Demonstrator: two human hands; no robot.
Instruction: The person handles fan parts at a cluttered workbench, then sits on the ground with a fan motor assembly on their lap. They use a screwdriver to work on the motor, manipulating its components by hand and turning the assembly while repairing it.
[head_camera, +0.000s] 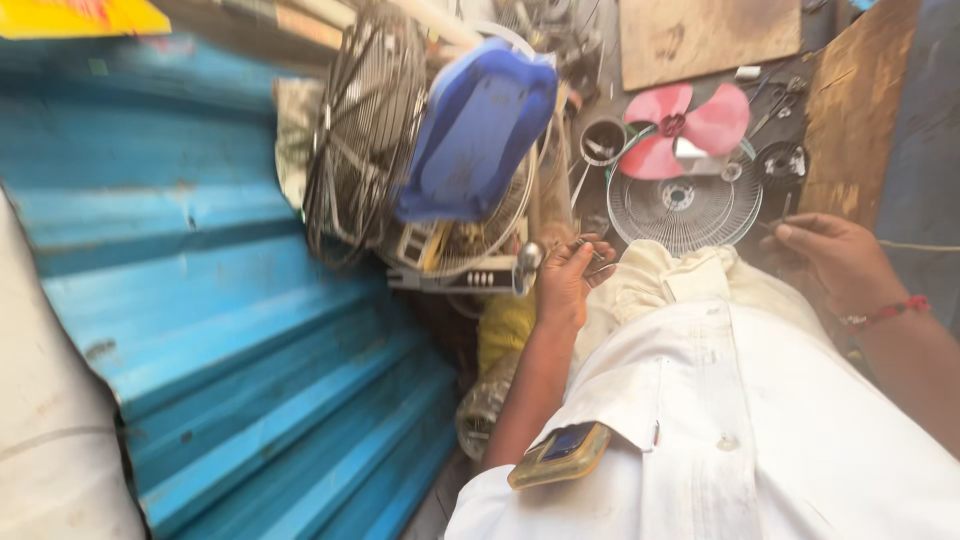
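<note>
- Head view: left hand (565, 280) pinches small metal pieces (590, 250) beside a wire fan guard (685, 205).
- Right hand (835, 255) hangs loosely curled, holding nothing, near pink fan blades (690, 125).

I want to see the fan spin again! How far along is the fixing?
Already done: the pink blades and a round wire guard are off and lying on the floor. In hand: the left hand holds a small metal part, too blurred to name, while the right hand reaches toward the guard. Left: the pieces lie apart, so nothing is back together yet.
</note>
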